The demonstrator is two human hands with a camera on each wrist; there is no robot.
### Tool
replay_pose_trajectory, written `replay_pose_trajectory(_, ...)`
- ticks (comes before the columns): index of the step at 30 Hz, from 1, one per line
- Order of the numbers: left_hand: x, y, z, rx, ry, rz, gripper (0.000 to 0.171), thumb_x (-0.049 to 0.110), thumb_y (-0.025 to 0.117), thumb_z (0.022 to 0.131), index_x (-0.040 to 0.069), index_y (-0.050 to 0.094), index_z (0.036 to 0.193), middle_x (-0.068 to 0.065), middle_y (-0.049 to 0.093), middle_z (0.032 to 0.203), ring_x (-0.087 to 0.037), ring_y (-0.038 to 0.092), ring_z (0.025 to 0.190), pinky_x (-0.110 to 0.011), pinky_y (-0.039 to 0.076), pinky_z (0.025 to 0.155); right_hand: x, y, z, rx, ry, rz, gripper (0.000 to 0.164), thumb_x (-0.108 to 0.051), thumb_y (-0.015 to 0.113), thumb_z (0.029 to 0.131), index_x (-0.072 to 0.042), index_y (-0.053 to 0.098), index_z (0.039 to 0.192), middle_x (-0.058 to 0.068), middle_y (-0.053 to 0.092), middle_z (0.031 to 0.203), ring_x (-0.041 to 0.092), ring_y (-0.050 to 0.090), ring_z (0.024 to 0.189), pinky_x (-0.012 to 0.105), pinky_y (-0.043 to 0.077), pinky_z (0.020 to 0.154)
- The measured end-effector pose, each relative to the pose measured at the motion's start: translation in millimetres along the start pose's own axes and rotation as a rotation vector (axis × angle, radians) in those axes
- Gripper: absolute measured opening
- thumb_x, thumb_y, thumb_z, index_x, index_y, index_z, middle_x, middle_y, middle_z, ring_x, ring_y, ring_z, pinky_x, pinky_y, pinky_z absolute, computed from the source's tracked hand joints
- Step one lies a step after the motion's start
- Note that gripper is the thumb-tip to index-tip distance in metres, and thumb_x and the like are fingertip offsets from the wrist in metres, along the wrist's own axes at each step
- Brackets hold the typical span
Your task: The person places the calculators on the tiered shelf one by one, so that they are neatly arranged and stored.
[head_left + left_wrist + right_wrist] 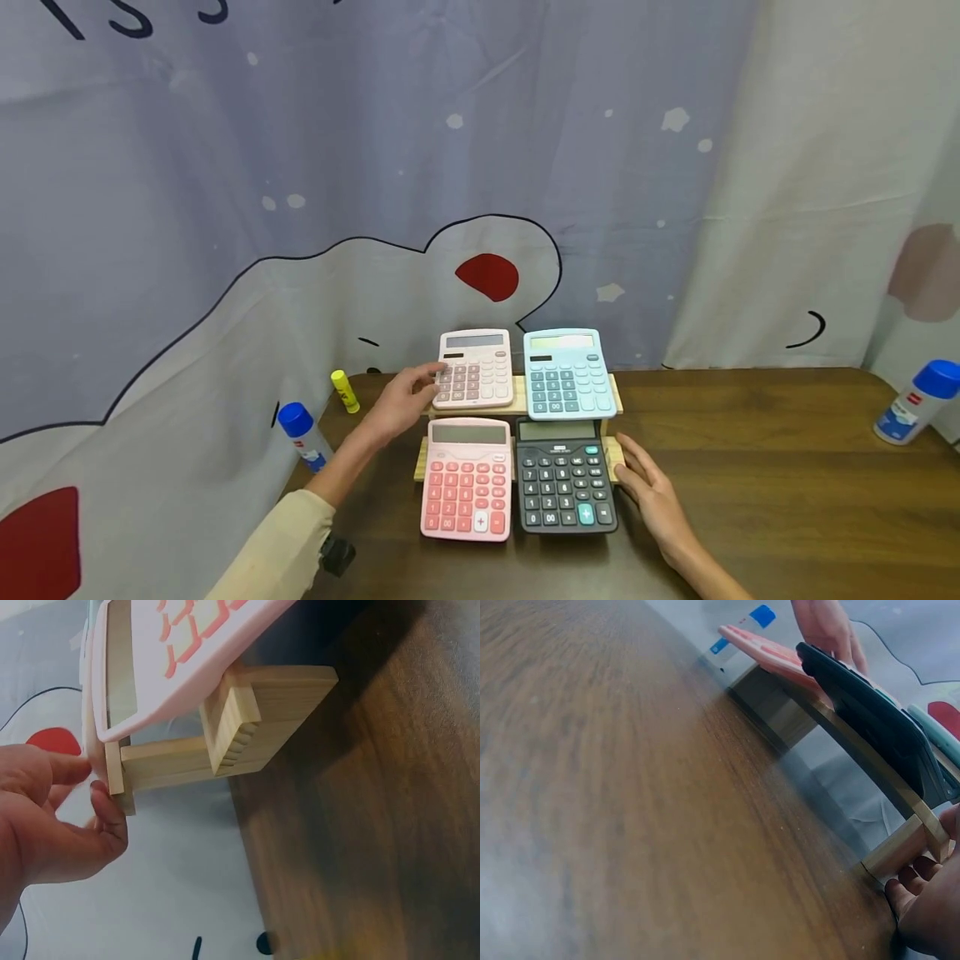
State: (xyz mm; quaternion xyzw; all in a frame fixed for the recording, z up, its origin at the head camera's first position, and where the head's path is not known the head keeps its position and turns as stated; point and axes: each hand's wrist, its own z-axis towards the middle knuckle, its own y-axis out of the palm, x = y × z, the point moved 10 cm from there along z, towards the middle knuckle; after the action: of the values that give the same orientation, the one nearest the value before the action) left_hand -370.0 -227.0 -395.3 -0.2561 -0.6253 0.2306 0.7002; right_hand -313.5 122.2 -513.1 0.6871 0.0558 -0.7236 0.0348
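Observation:
A two-tier wooden stand (519, 397) holds several calculators, tilted back. On its upper tier lean a pale pink calculator (475, 369) and a light blue calculator (567, 375). Below them stand a pink calculator (467, 479) and a black calculator (566, 479). My left hand (405, 402) pinches the pale pink calculator's left edge. In the left wrist view, that hand (52, 817) has a bent digit close by the end of the upper plank. My right hand (651, 492) grips the right end of the lower tier, fingers curled beside the wooden leg (900, 847).
To the left stand a yellow glue stick (345, 392) and a blue-capped white bottle (306, 435). A similar bottle (917, 402) stands far right. The brown wooden table (750, 467) ends against a patterned curtain (600, 183) behind the stand.

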Motion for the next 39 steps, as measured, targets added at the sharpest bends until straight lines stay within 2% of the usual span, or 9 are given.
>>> replay_pose_trajectory(3,4.4,1.2,1.1,-0.014,0.04,0.027,0.037,0.014,0.051,0.102,0.011,0.062,0.136,-0.014,0.056,0.121,-0.024,0.048,0.102,-0.035,0.041,0.082,1,-1,0,0.005,0.001,-0.01,0.057,-0.022,0.05,0.104,-0.006,0.031,0.156,0.027,0.035,0.156,-0.017,0.048,0.113,0.008,0.042,0.093)
replay_pose_trajectory(8,2.3,-2.4,6.2,0.046,0.037,0.017,0.028,0.029,0.055,0.101,0.012,0.074,0.113,-0.011,0.058,0.123,-0.026,0.049,0.11,-0.041,0.04,0.09,3,-2,0,0.017,0.011,-0.015,0.057,-0.022,0.051,0.104,-0.007,0.032,0.155,0.026,0.037,0.156,-0.017,0.049,0.113,0.008,0.042,0.093)
replay_pose_trajectory(12,-3.0,-2.5,14.9,0.07,0.053,-0.024,0.018,0.027,0.06,0.1,0.012,0.069,0.099,-0.011,0.062,0.113,-0.025,0.049,0.105,-0.038,0.039,0.085,4,-1,0,0.015,0.018,-0.008,0.057,-0.021,0.051,0.104,-0.007,0.032,0.156,0.026,0.038,0.154,-0.015,0.051,0.112,0.009,0.043,0.093)
replay_pose_trajectory(15,-13.5,-0.2,21.2,0.029,0.007,-0.113,0.02,0.022,0.063,0.098,0.008,0.062,0.111,-0.014,0.063,0.116,-0.024,0.053,0.101,-0.034,0.043,0.081,3,0,0,0.01,0.013,-0.004,0.057,-0.02,0.05,0.104,-0.006,0.031,0.155,0.027,0.039,0.154,-0.014,0.051,0.112,0.009,0.043,0.093)
replay_pose_trajectory(20,-36.3,6.0,32.1,-0.107,-0.171,-0.268,0.065,0.029,0.067,0.095,0.013,0.036,0.15,-0.021,0.056,0.138,-0.029,0.059,0.115,-0.047,0.045,0.1,1,-2,0,0.02,0.008,-0.013,0.055,-0.02,0.05,0.104,-0.008,0.033,0.155,0.026,0.039,0.154,-0.015,0.049,0.112,0.009,0.043,0.093)
replay_pose_trajectory(24,-47.0,13.1,38.9,-0.211,-0.254,-0.401,0.077,0.028,0.069,0.092,0.014,0.029,0.157,-0.016,0.063,0.13,-0.024,0.064,0.106,-0.044,0.047,0.098,1,-2,0,0.016,0.013,-0.017,0.056,-0.02,0.05,0.104,-0.007,0.032,0.155,0.027,0.039,0.154,-0.015,0.05,0.111,0.01,0.043,0.093)
replay_pose_trajectory(27,-52.1,17.3,40.8,-0.238,-0.282,-0.521,0.075,0.021,0.069,0.092,0.014,0.032,0.156,-0.009,0.068,0.117,-0.017,0.067,0.092,-0.034,0.052,0.083,1,-1,0,0.016,0.009,-0.015,0.056,-0.02,0.051,0.104,-0.007,0.032,0.155,0.027,0.039,0.154,-0.015,0.051,0.111,0.01,0.043,0.093)
replay_pose_trajectory(30,-55.2,18.2,41.3,-0.227,-0.29,-0.612,0.075,0.015,0.068,0.092,0.016,0.03,0.157,-0.004,0.067,0.115,-0.014,0.068,0.087,-0.029,0.054,0.076,0,0,-1,0.02,-0.002,-0.02,0.056,-0.02,0.051,0.104,-0.007,0.033,0.155,0.027,0.041,0.153,-0.014,0.051,0.111,0.01,0.043,0.092)
replay_pose_trajectory(39,-54.2,18.3,41.7,-0.197,-0.269,-0.662,0.074,0.016,0.07,0.091,0.018,0.034,0.155,-0.014,0.052,0.145,-0.015,0.064,0.097,-0.029,0.053,0.079,-1,-1,-1,0.029,-0.033,-0.041,0.056,-0.018,0.052,0.103,-0.004,0.034,0.154,0.028,0.042,0.151,-0.016,0.05,0.112,0.009,0.043,0.092)
